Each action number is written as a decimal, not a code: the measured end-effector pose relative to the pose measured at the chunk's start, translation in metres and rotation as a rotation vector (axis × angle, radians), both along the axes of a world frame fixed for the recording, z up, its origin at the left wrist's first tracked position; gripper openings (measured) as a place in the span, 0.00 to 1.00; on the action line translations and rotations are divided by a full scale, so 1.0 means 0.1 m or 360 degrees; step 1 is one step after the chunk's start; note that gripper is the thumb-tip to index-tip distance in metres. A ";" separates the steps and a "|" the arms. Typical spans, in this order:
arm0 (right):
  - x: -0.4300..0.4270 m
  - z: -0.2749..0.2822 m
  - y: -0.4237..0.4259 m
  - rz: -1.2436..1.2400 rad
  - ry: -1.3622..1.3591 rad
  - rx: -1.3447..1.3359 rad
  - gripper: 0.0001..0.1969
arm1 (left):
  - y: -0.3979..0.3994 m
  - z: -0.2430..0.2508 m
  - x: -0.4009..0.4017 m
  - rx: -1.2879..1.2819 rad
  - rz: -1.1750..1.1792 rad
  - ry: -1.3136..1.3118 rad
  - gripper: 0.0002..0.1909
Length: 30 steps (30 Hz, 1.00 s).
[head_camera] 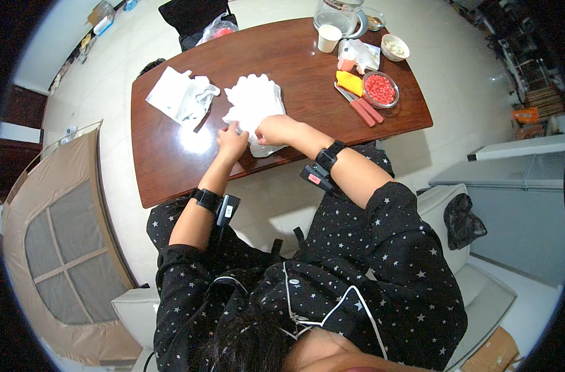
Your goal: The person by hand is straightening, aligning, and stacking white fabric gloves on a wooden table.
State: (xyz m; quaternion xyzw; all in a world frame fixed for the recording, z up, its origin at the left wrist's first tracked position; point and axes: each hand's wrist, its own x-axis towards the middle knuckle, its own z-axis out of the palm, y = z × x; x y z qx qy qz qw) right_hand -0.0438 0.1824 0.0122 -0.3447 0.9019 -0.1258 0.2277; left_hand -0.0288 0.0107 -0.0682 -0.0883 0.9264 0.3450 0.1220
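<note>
A white bundle of thin, crumpled material with a ruffled far edge (256,100) lies on the wooden table before me. Whether it is plastic or paper is not clear. At its near left edge is my left hand (232,139), fingers bent, thumb and fingertips close to the white material. My right hand (276,129) rests over its near right part with the fingers curled down. The fingertips are partly hidden, so any grip is unclear. Left of the bundle lies a flat white packet (168,95) with a crumpled white piece (198,100) against it.
On the table's (305,65) right side are red-handled knives (367,111), a yellow item (349,83), a glass bowl of red seeds (380,90), a white bowl (395,48), a paper cup (329,39) and a glass pitcher (338,21). A beige tent (63,321) stands at left.
</note>
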 end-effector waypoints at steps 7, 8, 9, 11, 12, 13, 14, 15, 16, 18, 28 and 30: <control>0.02 0.05 -0.03 -0.0009 -0.0022 -0.0015 0.16 | -0.05 0.04 -0.09 -0.0090 -0.0043 0.0017 0.25; 0.02 0.05 -0.05 0.0001 -0.0024 -0.0025 0.16 | -0.09 0.04 -0.08 -0.0100 -0.0034 0.0016 0.25; 0.01 0.04 -0.04 -0.0008 0.0000 -0.0030 0.16 | -0.07 0.13 -0.06 -0.0145 -0.0017 0.0200 0.23; 0.01 0.02 -0.04 -0.0014 0.0020 -0.0034 0.16 | -0.09 0.22 -0.06 -0.0189 0.0004 0.0381 0.22; 0.00 0.01 -0.06 -0.0032 0.0176 -0.0127 0.16 | -0.15 0.25 -0.10 -0.0282 0.0012 0.0487 0.21; -0.01 0.00 -0.07 -0.0052 0.0330 -0.0220 0.16 | -0.20 0.29 -0.15 -0.0375 0.0018 0.0592 0.21; -0.02 -0.01 -0.06 -0.0047 0.0335 -0.0223 0.16 | -0.25 0.31 -0.18 -0.0435 0.0071 0.0594 0.21; -0.02 0.02 -0.09 -0.0045 0.0357 -0.0238 0.16 | -0.32 0.32 -0.23 -0.0448 0.0079 0.0601 0.21; -0.02 0.04 -0.11 -0.0045 0.0379 -0.0254 0.15 | -0.38 0.33 -0.28 -0.0442 0.0133 0.0528 0.22; -0.01 0.05 -0.11 -0.0021 0.0396 -0.0239 0.15 | -0.44 0.32 -0.34 -0.0474 0.0146 0.0353 0.25; -0.01 0.05 -0.13 0.0067 0.0383 -0.0229 0.14 | -0.65 0.21 -0.46 -0.0419 0.0324 0.0693 0.18; -0.01 0.05 -0.14 0.0058 0.0384 -0.0209 0.14 | -0.66 0.37 -0.44 -0.0248 0.0394 0.0887 0.14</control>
